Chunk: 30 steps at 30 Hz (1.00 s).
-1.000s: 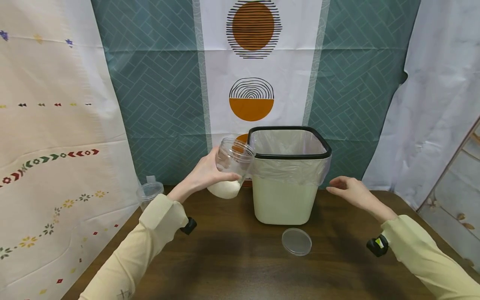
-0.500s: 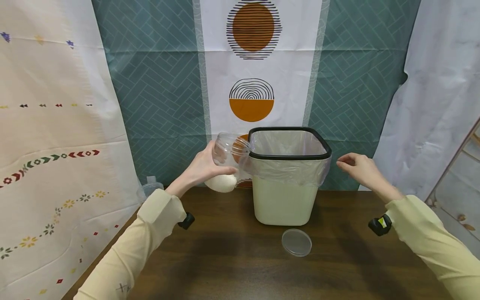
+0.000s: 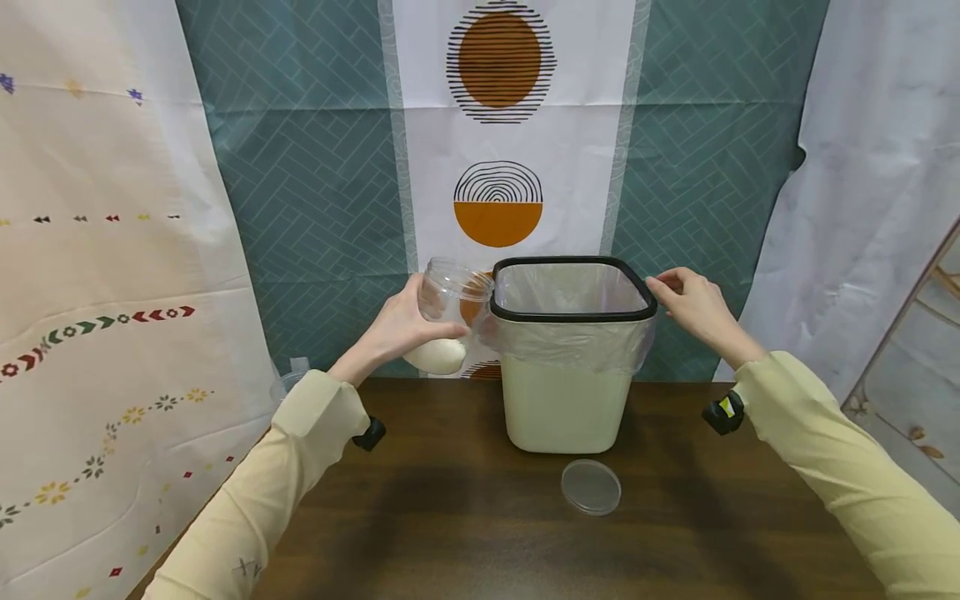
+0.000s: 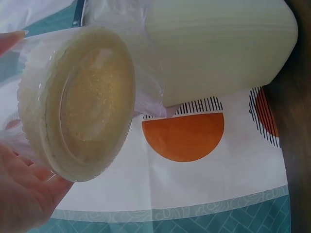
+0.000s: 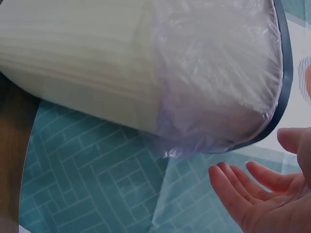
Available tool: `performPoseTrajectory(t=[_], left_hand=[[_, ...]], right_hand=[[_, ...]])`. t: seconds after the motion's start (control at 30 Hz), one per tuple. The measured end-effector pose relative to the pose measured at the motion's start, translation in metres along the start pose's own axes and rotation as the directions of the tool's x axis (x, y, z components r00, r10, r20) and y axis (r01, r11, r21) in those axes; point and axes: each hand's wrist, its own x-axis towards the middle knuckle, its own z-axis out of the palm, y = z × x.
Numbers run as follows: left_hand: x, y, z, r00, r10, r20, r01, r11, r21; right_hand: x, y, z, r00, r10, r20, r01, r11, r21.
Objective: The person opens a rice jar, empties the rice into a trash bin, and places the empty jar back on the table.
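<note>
My left hand [image 3: 401, 327] grips a clear plastic jar [image 3: 450, 292] with its mouth tilted toward the left rim of a pale green trash can [image 3: 566, 408]. A whitish mass [image 3: 437, 357] lies in the jar's bottom, and the left wrist view shows the jar's round base [image 4: 92, 97]. Beside the can's right rim is my right hand [image 3: 696, 307], holding nothing. Its fingers [image 5: 233, 191] are loosely bent just off the black rim in the right wrist view. A thin plastic liner [image 3: 573, 343] folds over the can's edge.
A clear round lid [image 3: 591, 487] lies on the brown wooden table [image 3: 450, 533] in front of the can. Another clear container [image 3: 285, 387] stands at the table's left edge, partly behind the left sleeve. Patterned cloths [image 3: 315, 208] hang behind and on both sides.
The jar has risen a little and shifted slightly left in my left hand. My right hand has gone up and, lately, left to the can's right rim.
</note>
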Motion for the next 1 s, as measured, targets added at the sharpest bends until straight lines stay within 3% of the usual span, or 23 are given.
performPoseTrajectory(t=[0.47,1.0], left_hand=[[0.005,0.002,-0.006,1.0,-0.025,0.013,0.025,0.999,0.02],[0.014,0.003,-0.006,1.0,-0.023,0.021,0.021,0.998,0.064]], right_hand=[[0.02,-0.009,0.01,0.999,0.012,0.052,-0.009,0.998,-0.056],[0.029,-0.005,0.012,0.968,0.046,0.247,-0.021,0.994,-0.103]])
